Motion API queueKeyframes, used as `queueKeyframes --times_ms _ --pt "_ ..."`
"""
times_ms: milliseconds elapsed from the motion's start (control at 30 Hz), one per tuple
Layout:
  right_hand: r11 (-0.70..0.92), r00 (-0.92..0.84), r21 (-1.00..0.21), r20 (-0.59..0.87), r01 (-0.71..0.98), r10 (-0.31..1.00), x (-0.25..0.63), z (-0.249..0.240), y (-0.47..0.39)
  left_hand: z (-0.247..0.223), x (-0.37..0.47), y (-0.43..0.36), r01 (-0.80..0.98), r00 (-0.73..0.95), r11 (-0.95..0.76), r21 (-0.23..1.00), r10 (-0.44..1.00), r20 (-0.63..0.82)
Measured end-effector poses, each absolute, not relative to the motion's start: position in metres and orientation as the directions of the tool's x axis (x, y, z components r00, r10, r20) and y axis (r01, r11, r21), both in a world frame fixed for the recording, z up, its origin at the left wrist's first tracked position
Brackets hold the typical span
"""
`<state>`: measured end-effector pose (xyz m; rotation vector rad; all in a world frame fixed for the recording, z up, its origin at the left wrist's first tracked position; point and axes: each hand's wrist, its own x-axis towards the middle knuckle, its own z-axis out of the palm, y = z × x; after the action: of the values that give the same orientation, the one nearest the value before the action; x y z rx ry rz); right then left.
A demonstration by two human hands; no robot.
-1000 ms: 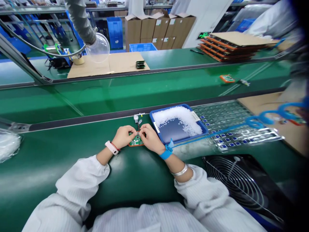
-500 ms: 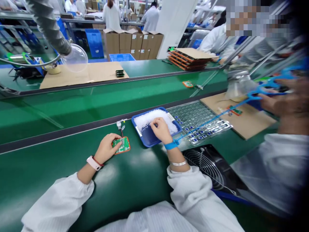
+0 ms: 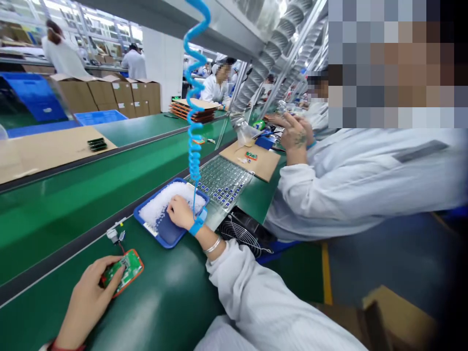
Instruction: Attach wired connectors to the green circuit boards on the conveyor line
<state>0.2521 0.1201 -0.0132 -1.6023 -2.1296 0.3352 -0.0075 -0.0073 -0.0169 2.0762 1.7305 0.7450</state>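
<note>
My left hand (image 3: 91,287) grips a green circuit board (image 3: 132,268) with an orange edge, thumb across its top and fingers at the far side. A short lead joins the board to a white connector (image 3: 112,236) lying beyond it. Over a blue tray (image 3: 168,236) of small white pieces (image 3: 153,204), my right hand (image 3: 179,211) is closed with its fingertips curled down. Whatever those fingers hold, if anything, is hidden. A blue wrist strap (image 3: 198,223) on that arm runs to a coiled blue cord (image 3: 193,122).
Beyond the tray lies a clear blister sheet (image 3: 219,173) with several dark blue parts. A fan (image 3: 243,234) sits at the bench edge. On the right, a co-worker's hands (image 3: 294,139) are raised near a cardboard sheet (image 3: 265,163) with another board.
The view has swung right, so bench items appear further left. My left hand still holds the circuit board, and my right hand stays over the tray. The co-worker's body now shows more fully.
</note>
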Motion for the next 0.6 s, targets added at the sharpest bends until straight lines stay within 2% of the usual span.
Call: queueKeyframes --times_ms 133,233,333,467,600 --pt "0.331 -0.237 -0.507 0.243 0.796 0.941 0.245 -0.003 0.111 -0.012 -0.006 -0.008 0.809 0.107 -0.170 0.562 0.984 0.143" --pt "0.500 -0.372 -0.633 0.335 0.591 0.865 0.220 0.004 0.090 -0.015 -0.007 -0.009 0.787 0.094 -0.179 0.590 0.980 0.173" --pt "0.605 -0.536 -0.693 0.362 0.391 0.762 0.188 0.003 0.062 -0.020 -0.009 -0.012 0.745 0.076 -0.203 0.635 0.972 0.222" --pt "0.614 -0.597 -0.702 0.332 0.361 0.730 0.161 -0.010 0.041 -0.023 -0.012 -0.012 0.723 0.041 -0.198 0.662 0.968 0.246" --pt "0.626 -0.619 -0.688 0.323 0.366 0.716 0.162 -0.018 0.043 -0.021 -0.012 -0.009 0.727 0.016 -0.141 0.672 0.982 0.189"
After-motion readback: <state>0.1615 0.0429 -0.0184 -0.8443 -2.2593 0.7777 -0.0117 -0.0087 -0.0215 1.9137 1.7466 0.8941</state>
